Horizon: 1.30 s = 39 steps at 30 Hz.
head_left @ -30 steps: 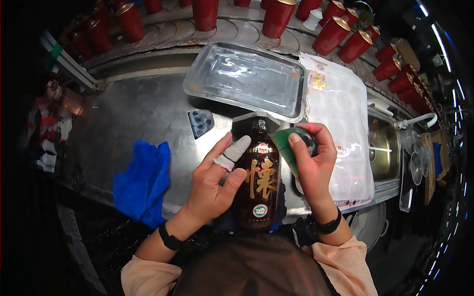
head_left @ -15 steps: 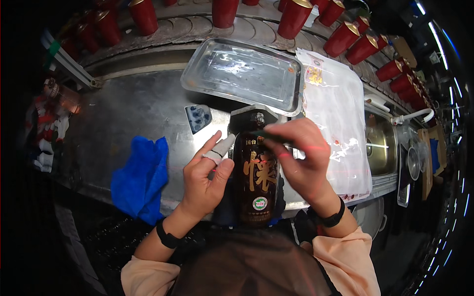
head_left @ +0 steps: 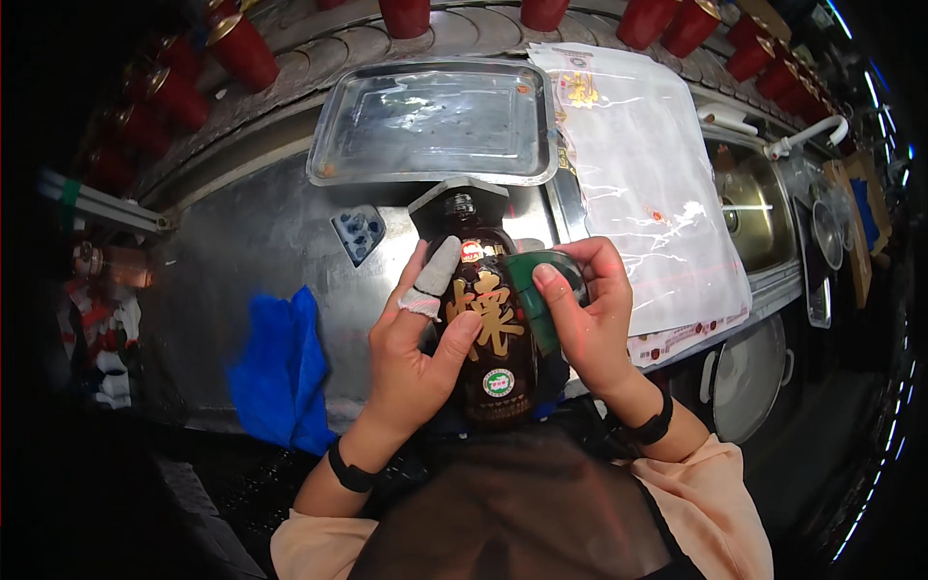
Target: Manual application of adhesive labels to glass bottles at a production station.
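Note:
A dark brown glass bottle [head_left: 495, 333] with gold lettering and a round green-and-white sticker lies in front of me, neck pointing away. Its neck lies over a dark angular support [head_left: 490, 198]. My left hand [head_left: 406, 353] grips the bottle's left side, thumb across the front. A whitish cover wraps its index finger, which lies near the bottle's shoulder. Between the thumb and fingers of my right hand [head_left: 597, 319] is a flat green scraper [head_left: 532, 290], its edge against the bottle's right side. The bottle's underside is hidden.
A metal tray [head_left: 435, 126] stands beyond the bottle, with white printed sheets [head_left: 638, 193] to its right. On the left lie a blue cloth [head_left: 278, 372] and a small blue-and-white patterned piece [head_left: 360, 234]. Red cups [head_left: 242, 53] line a conveyor behind; a sink [head_left: 742, 232] is at right.
My left hand has closed in on the bottle, its thumb now on the front. The right hand has lowered the scraper from the neck to the right side. The view has shifted.

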### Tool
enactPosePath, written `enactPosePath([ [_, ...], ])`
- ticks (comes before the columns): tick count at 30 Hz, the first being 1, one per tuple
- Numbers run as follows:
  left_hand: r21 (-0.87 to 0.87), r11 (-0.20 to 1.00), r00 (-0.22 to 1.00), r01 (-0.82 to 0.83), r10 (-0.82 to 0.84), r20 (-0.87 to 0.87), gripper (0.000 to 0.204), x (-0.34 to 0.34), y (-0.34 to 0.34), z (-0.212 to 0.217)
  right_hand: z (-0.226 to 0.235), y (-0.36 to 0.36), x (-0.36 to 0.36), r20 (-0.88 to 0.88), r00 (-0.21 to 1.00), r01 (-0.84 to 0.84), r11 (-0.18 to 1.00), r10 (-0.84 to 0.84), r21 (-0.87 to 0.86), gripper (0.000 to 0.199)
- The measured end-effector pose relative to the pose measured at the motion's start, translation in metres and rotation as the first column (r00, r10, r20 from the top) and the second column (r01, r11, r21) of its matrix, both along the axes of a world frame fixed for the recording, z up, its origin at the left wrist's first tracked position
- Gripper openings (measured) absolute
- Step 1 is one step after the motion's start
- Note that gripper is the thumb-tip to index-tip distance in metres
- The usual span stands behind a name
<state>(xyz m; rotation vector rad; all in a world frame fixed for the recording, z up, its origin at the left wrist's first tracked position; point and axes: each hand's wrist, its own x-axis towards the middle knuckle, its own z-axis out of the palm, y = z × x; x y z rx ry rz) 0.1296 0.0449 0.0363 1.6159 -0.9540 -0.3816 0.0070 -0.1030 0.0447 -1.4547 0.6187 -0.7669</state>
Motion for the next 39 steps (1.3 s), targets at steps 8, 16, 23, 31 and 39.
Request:
enactPosePath([
  [8,0.025,0.999,0.962,-0.037,0.029,0.273,0.046,-0.001,0.0,0.012,0.0,0.005,-0.008,0.07,0.998,0.003,1.0,-0.001,-0.029,0.019],
  [16,0.309,0.951,0.763,-0.001,-0.199,0.615,0.038,0.009,-0.01,0.043,-0.01,-0.014,-0.018,0.054,0.998,0.015,0.989,-0.023,0.149,0.018],
  [23,0.378,0.922,0.679,-0.084,-0.225,0.698,0.033,0.003,-0.02,0.053,-0.013,-0.013,-0.022,0.039,0.999,0.009,0.988,-0.015,0.151,0.018],
  [31,0.402,0.914,0.686,-0.049,-0.262,0.679,0.029,0.009,-0.02,0.056,-0.008,-0.012,-0.028,0.09,0.995,0.017,0.983,-0.034,0.185,0.018],
  [39,0.43,0.9,0.617,-0.07,-0.299,0.728,0.037,-0.005,-0.006,0.059,-0.012,-0.01,-0.033,0.068,0.998,-0.017,0.982,0.004,0.19,0.018],
])
